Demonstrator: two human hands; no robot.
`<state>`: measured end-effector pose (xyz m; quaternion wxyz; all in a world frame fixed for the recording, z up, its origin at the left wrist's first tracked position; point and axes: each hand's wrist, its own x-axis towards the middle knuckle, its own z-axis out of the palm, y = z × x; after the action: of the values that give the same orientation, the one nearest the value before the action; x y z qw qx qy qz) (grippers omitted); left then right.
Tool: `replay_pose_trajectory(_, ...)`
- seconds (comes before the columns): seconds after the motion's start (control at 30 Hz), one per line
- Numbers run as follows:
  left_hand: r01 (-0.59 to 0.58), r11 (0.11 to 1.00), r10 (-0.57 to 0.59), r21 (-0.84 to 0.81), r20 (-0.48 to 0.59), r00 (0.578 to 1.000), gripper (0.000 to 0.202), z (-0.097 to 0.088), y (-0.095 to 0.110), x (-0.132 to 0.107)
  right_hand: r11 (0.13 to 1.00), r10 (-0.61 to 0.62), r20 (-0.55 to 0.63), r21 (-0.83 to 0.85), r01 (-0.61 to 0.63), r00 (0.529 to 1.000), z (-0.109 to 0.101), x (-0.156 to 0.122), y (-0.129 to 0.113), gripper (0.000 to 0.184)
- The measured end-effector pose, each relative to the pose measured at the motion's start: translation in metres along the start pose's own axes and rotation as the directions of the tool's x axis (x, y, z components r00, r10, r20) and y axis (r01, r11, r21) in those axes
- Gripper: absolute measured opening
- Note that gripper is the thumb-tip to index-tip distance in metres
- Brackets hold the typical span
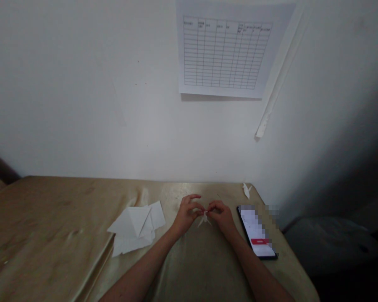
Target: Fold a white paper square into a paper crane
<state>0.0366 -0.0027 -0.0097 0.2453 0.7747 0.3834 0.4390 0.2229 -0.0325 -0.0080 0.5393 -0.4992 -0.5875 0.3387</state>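
Note:
A small folded white paper figure [204,219], with thin points spreading downward, is held between my two hands just above the tabletop. My left hand [189,212] pinches its left side between thumb and index finger, the other fingers raised and curled. From the other side, my right hand [219,214] grips it with thumb and index finger. The fingertips nearly meet and cover its upper part. Another folded white paper figure, like a paper crane [246,191], lies near the table's back right corner.
Several white paper sheets [135,230] lie in a loose pile to the left. A smartphone [256,233] with a lit screen rests right of my right arm. The table [66,235] has a creased tan cover and meets a white wall bearing a printed grid sheet [222,54].

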Motion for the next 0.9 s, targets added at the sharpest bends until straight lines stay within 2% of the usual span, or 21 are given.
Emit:
replay_pose_trajectory(0.23,-0.008,1.0,0.008,0.0,0.02,1.0,0.011,0.0,0.001,0.0,1.0,0.011,0.026,0.007,-0.011,1.0,0.001,0.0,0.006,0.002)
replay_pose_trajectory(0.47,0.052,0.998,-0.053,-0.03,-0.002,0.999,0.008,-0.002,0.003,0.0,1.0,0.002,0.07,0.015,-0.004,0.998,-0.001,0.0,0.003,0.005)
replay_pose_trajectory(0.73,0.092,0.987,-0.094,-0.128,-0.011,0.996,0.007,-0.005,0.003,0.001,0.996,-0.072,0.057,-0.044,0.075,0.996,-0.005,0.001,-0.005,0.007)
replay_pose_trajectory(0.9,0.098,0.984,-0.099,-0.147,-0.002,0.995,0.007,-0.005,0.003,0.001,0.988,-0.139,0.102,-0.058,0.146,0.985,-0.005,0.002,-0.007,0.007)
